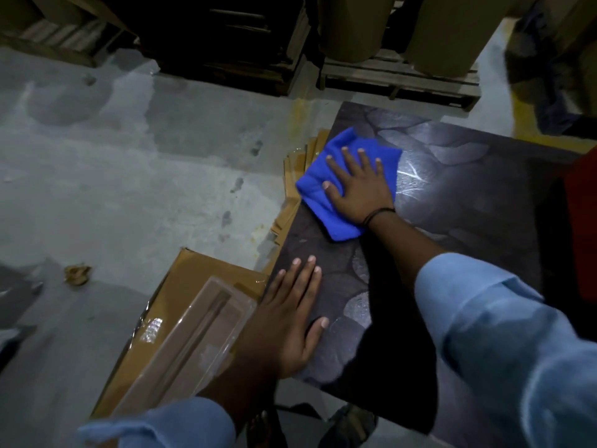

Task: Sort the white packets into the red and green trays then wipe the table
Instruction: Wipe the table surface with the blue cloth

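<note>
Near the table's (pixel 468 189) far-left corner, my flat right hand (pixel 358 185) presses the cloth (pixel 318 202), wiping; left hand (pixel 290 321) braces flat; next, sweep rightward.

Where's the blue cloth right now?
Head view: the blue cloth lies at the far left edge of the dark table, pressed flat under the right hand, beyond the left hand resting on the table.

Table (pixel 452 195): dark top with a grey stone pattern and a patch of glare towards the far edge.
Cloth (pixel 313 205): blue and bunched, at the left edge, towards the far left corner.
Right hand (pixel 358 185): flat on the cloth, fingers spread.
Left hand (pixel 290 315): flat on the bare top at the left edge, towards the near corner.
Red item (pixel 583 221): at the right edge, mostly out of frame.
</note>
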Demonstrator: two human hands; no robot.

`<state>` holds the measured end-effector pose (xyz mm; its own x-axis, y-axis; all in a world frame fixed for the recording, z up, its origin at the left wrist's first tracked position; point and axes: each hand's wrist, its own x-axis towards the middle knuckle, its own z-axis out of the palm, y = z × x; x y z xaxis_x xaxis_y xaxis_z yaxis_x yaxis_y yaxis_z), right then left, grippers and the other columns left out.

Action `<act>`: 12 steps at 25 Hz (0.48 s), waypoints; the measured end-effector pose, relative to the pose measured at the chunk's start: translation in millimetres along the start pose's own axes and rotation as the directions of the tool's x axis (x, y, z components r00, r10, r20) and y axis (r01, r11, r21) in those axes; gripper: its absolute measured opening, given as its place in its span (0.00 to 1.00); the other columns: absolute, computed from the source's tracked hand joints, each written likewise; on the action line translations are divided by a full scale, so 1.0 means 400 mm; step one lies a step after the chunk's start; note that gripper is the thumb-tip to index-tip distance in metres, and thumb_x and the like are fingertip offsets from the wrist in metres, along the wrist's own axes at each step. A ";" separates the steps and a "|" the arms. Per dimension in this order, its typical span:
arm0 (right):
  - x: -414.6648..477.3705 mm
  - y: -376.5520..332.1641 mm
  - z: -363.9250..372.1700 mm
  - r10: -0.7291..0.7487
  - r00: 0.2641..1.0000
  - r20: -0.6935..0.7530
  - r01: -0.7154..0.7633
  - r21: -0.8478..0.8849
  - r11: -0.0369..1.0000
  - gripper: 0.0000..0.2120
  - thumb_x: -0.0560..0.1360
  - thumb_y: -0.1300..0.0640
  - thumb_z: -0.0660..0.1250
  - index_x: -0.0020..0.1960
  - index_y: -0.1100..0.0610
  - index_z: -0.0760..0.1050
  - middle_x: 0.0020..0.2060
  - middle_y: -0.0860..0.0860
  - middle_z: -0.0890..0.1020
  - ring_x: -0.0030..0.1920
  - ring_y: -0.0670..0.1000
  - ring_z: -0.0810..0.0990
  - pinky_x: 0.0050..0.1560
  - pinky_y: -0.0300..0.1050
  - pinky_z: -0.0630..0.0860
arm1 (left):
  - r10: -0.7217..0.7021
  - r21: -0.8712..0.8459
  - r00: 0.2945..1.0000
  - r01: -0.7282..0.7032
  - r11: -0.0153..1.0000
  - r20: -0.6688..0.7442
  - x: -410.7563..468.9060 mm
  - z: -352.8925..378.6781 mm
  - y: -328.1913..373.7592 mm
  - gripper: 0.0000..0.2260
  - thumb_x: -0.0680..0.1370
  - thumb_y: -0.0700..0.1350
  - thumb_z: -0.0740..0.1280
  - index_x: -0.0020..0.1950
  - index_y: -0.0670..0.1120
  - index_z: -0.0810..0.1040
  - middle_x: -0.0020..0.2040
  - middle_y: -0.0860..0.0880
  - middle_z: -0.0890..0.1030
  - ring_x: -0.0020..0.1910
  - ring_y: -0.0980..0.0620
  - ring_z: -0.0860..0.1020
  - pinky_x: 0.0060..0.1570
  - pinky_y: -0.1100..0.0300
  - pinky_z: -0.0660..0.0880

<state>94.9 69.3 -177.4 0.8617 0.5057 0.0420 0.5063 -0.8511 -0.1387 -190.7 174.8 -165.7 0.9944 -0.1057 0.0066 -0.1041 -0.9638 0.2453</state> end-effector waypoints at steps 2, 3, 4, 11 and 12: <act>-0.089 0.022 -0.007 -0.176 0.984 -0.009 0.176 -0.026 0.984 0.30 0.78 0.34 0.49 0.78 0.41 0.58 0.78 0.49 0.60 0.78 0.58 0.56 0.75 0.64 0.52 | -0.003 0.009 1.000 0.003 1.000 0.002 0.000 0.000 0.010 0.32 0.84 0.58 0.55 0.83 0.44 0.51 0.84 0.47 0.47 0.83 0.47 0.46 0.79 0.45 0.55; -0.124 0.041 -0.016 -0.175 0.984 -0.019 0.174 -0.029 0.984 0.30 0.78 0.34 0.49 0.77 0.41 0.59 0.78 0.49 0.61 0.78 0.57 0.57 0.75 0.63 0.53 | -0.007 0.008 1.000 0.007 1.000 -0.004 0.000 0.001 0.013 0.32 0.84 0.59 0.55 0.83 0.44 0.50 0.84 0.47 0.47 0.83 0.48 0.45 0.79 0.46 0.54; -0.163 0.055 -0.024 -0.115 0.993 -0.027 0.114 -0.019 0.993 0.30 0.78 0.34 0.50 0.77 0.41 0.58 0.78 0.48 0.60 0.78 0.57 0.56 0.75 0.63 0.52 | -0.010 0.004 1.000 0.010 1.000 -0.012 -0.001 -0.002 0.015 0.32 0.84 0.58 0.55 0.83 0.45 0.51 0.84 0.47 0.47 0.83 0.48 0.45 0.79 0.46 0.54; -0.541 -0.036 -0.056 0.138 0.990 -0.034 -0.139 -0.014 0.990 0.30 0.79 0.36 0.53 0.79 0.41 0.54 0.80 0.48 0.55 0.80 0.57 0.50 0.75 0.65 0.50 | 0.014 -0.009 1.000 -0.014 1.000 0.003 -0.006 0.005 0.003 0.31 0.83 0.55 0.55 0.82 0.41 0.56 0.83 0.44 0.52 0.82 0.46 0.49 0.80 0.47 0.53; -0.600 -0.068 -0.061 0.137 0.990 -0.037 -0.137 -0.002 0.991 0.30 0.79 0.37 0.53 0.79 0.41 0.53 0.80 0.48 0.54 0.80 0.56 0.49 0.76 0.65 0.50 | 0.023 -0.021 1.000 -0.022 1.000 0.016 -0.005 0.001 0.001 0.30 0.82 0.53 0.56 0.82 0.41 0.57 0.83 0.44 0.53 0.82 0.45 0.51 0.79 0.47 0.53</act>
<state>-125.0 -32.3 -159.8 0.9235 0.3790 0.0591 0.3836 -0.9126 -0.1417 -192.8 174.6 -166.2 0.9913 -0.1313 -0.0036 -0.1256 -0.9558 0.2658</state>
